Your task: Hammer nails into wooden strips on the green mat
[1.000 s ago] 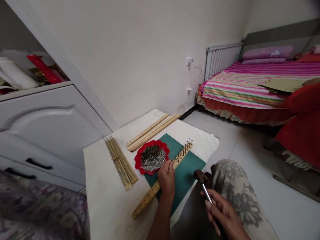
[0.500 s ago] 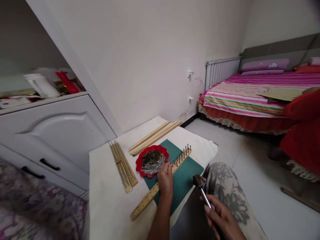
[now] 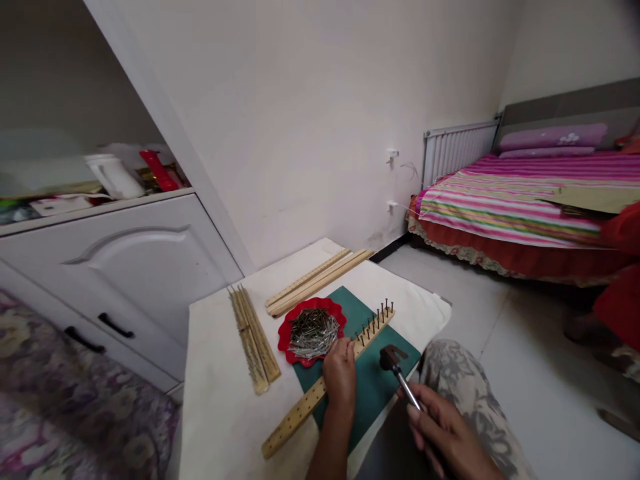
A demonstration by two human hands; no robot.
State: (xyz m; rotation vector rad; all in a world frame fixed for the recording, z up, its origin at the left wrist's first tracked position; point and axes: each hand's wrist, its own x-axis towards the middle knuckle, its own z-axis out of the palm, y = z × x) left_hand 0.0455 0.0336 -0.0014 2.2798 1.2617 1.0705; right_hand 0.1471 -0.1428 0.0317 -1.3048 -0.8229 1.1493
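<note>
My right hand [image 3: 443, 423] grips a hammer [image 3: 393, 360] by its shiny metal shaft, its dark head over the green mat. My left hand [image 3: 341, 373] rests on a drilled wooden strip [image 3: 295, 420], fingers curled together; whatever they pinch is hidden. Several dark nails [image 3: 375, 322] stand upright in the strip's far part, just beyond my left fingertips. The strip lies slantwise across a green mat [image 3: 373, 383]. Close to my left hand is a red scalloped dish [image 3: 285, 333] filled with loose nails [image 3: 315, 330], some dark and some silvery.
Wooden strips [image 3: 317, 283] lie at the back of the cloth-covered table [image 3: 210, 400]. More strips [image 3: 253, 340], nails through them, lie to the left. A white cabinet [image 3: 145, 280] stands left, a bed [image 3: 500, 193] right. A person's red clothing [image 3: 620, 287] shows at the right edge.
The hammer head has risen slightly and swung left, over the mat. My left hand remains on the strip. The whole view has shifted a little.
</note>
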